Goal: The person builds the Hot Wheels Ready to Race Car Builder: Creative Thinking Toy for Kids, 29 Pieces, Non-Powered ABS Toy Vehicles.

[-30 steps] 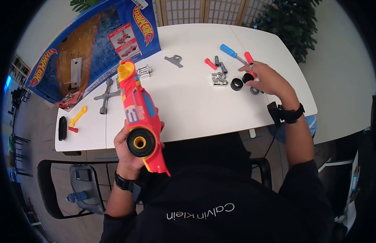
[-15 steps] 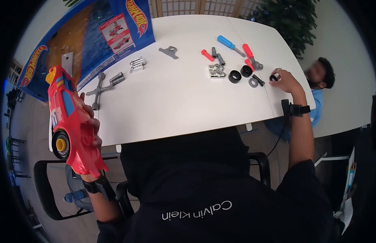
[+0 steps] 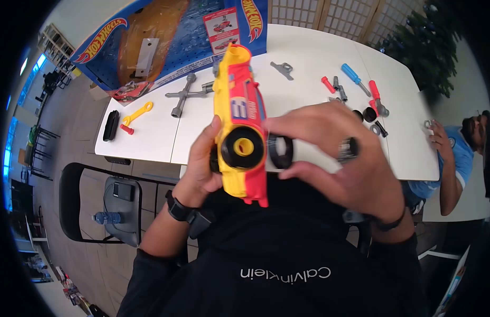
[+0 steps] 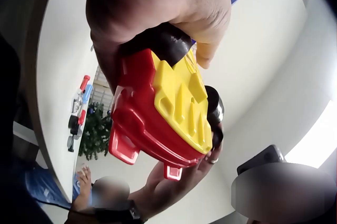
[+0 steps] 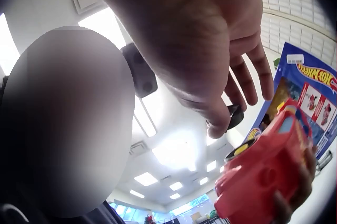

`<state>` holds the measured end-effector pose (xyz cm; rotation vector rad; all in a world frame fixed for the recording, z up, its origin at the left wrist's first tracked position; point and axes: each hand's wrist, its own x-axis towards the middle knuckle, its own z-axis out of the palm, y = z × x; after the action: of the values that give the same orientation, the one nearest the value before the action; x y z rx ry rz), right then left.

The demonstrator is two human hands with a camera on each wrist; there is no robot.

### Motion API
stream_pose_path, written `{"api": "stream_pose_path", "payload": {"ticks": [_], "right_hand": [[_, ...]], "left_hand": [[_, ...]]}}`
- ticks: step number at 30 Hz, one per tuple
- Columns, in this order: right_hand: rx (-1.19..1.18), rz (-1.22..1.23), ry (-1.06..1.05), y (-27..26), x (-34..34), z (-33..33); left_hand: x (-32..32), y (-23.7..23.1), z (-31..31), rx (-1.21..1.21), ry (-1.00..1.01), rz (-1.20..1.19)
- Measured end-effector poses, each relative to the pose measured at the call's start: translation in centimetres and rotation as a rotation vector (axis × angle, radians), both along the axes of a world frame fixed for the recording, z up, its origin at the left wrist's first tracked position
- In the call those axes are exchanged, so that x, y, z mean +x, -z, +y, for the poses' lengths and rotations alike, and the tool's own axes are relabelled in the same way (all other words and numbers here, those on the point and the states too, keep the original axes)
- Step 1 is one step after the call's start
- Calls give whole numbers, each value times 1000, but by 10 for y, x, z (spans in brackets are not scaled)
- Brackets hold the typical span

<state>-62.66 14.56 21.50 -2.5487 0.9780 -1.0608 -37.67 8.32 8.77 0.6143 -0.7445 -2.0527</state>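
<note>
My left hand (image 3: 202,164) grips a red and yellow toy car (image 3: 238,105) by its side, nose end upward in the head view. On the car's facing side sits a black wheel (image 3: 244,147) with a yellow hub. Between the thumb and fingers of my right hand (image 3: 345,153) is a black tyre (image 3: 281,152), held edge-on close beside that wheel. In the right wrist view the same tyre (image 5: 235,116) shows at the thumb tip. The left wrist view has the car's yellow underside (image 4: 181,103) and another dark wheel (image 4: 163,42) under my palm.
On the white table (image 3: 150,142) stand a blue toy box (image 3: 187,37), a grey cross wrench (image 3: 185,95) and a yellow spanner (image 3: 137,113). Farther right lie a blue screwdriver (image 3: 356,79), a toy hammer (image 3: 378,100) and several small parts. Another person (image 3: 451,153) is at the right edge.
My right hand picked up the black tyre near the table's right edge and carried it left to the car. My left hand swung the car from the far left back to the middle, turning it.
</note>
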Motion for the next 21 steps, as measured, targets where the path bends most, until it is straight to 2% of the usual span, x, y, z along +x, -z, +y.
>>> {"api": "stream_pose_path", "payload": {"ticks": [4,7,9,10,12,14,16,21], "right_hand": [[77,-4,-17,7,15,0],[75,-17,15,12,13,2],[164,26,46,15,10,4],[162,28,47,19,12,5],[-51,50,47,31,18,5],[40,39,-24,37,17,8],[34,252,66,38,18,17],[35,327,181,57,26,25]], "left_hand": [[-19,0,10,-73,106,56],[-23,8,11,-114,140,110],[-24,8,15,-91,135,109],[-24,8,15,-69,130,108],[-23,14,12,-73,107,141],[-21,15,8,-76,80,175],[-21,14,7,-56,37,265],[-26,17,6,-100,8,223]]}}
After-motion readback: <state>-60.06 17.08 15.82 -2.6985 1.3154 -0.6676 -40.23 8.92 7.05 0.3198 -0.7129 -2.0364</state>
